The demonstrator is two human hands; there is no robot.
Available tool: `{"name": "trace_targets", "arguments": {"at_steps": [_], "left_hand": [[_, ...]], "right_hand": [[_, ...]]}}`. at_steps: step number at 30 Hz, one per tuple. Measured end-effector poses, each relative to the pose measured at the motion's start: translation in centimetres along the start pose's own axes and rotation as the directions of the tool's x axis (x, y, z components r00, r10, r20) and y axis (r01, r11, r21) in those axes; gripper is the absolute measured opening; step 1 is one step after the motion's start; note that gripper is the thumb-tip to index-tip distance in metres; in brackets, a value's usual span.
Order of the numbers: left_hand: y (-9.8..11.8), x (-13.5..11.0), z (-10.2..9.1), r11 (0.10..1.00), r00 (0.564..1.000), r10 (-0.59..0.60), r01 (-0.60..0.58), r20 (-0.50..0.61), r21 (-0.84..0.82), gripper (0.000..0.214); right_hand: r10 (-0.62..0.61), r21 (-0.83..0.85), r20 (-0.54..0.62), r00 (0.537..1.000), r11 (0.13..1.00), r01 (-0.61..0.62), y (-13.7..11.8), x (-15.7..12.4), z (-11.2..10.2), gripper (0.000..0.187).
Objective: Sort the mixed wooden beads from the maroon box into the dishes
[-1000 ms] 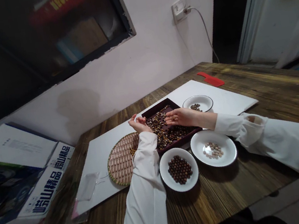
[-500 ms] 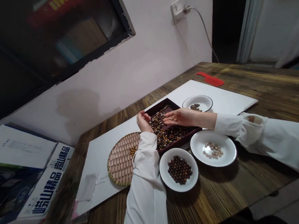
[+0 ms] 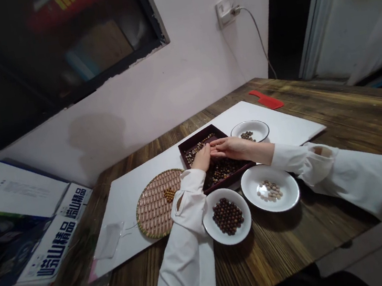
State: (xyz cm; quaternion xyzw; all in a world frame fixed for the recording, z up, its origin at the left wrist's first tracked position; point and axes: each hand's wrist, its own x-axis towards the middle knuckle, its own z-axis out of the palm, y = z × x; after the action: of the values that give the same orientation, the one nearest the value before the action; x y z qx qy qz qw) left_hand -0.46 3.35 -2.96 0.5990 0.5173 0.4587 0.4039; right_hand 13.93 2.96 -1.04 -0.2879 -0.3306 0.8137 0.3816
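A dark red tray (image 3: 182, 150) holds many loose beads (image 3: 193, 154) in mixed brown, yellow and pale tones. Above its middle, my left hand (image 3: 202, 159) has its fingers drawn together at the fingertips of my right hand (image 3: 230, 149). What the left fingers pinch, if anything, is hidden. The right hand is cupped, palm up; pale beads lay in it a moment ago, and its inside is now mostly covered. Near my wrists stand a white bowl of dark brown beads (image 3: 227, 216) and a white dish of pale beads (image 3: 270, 191).
A round woven tray (image 3: 152, 207) with a few yellow beads lies left of my left sleeve. Behind my right wrist is another white dish (image 3: 261, 128) with brownish beads. A white board (image 3: 120, 197) lies beneath; a red comb (image 3: 267, 99) and printed boxes (image 3: 59, 241) are farther out.
My left hand has moved right, from the tray's left edge to the fingers of my right hand. The right hand has stayed nearly in place, its fingers slightly more curled.
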Motion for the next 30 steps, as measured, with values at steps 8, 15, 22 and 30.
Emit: {"name": "trace_targets", "arguments": {"at_steps": [8, 15, 22, 30], "left_hand": [[-0.6, -0.2, 0.2, 0.997, 0.978, -0.083, 0.083, 0.193, 0.006, 0.051], [-1.4, -0.3, 0.3, 0.998, 0.977, 0.065, -0.065, 0.202, -0.007, 0.054], [-1.3, -0.2, 0.5, 0.999, 0.976, 0.010, -0.021, 0.216, 0.049, 0.048], [-1.2, -0.1, 0.5, 0.936, 0.954, 0.121, -0.201, 0.273, 0.289, 0.056]], "right_hand": [[-0.068, 0.071, -0.146, 0.987, 0.994, 0.079, -0.7, -0.6, 0.5, 0.020], [-0.017, 0.120, 0.025, 1.000, 0.993, 0.014, -1.0, -0.4, -0.1, 0.024], [-0.015, 0.130, 0.050, 0.999, 0.992, 0.008, -0.9, -0.4, -0.2, 0.031], [-0.047, 0.200, 0.059, 0.997, 0.979, 0.034, -1.3, -0.6, -0.2, 0.031]]}}
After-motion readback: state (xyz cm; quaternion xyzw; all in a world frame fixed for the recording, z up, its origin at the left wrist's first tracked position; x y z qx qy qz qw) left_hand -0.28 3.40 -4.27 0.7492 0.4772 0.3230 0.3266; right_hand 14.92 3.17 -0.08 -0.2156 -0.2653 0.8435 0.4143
